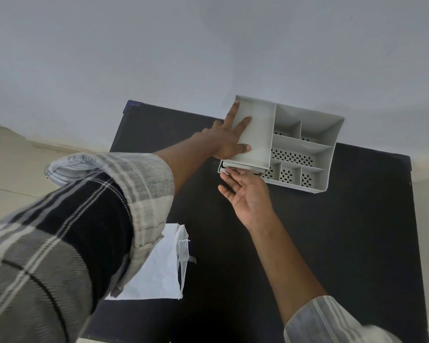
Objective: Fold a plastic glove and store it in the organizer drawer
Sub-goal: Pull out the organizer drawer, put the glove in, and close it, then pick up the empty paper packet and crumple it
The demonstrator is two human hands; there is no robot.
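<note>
I see a dark matte table (pixel 332 243) w/ a grey hard-plastic organizer (pixel 307 144) at its far edge, by the pale wall. It's boxy, split into several open compartments w/ perforated floors; the left section is a smooth solid-sided block. My left hand (pixel 229 139) lies flat on that block's left side, fingers spread, palm down, gripping nothing. My right hand (pixel 248 196) is open, palm up, fingertips touching the drawer (pixel 240 167) front low at the organizer's near-left corner; can't tell if the drawer is out at all. The plastic glove (pixel 182 253), thin, translucent, crinkly, lies on a white paper sheet (pixel 156 271) at the table's near left, well apart from the organizer, long axis running near-to-far.
</note>
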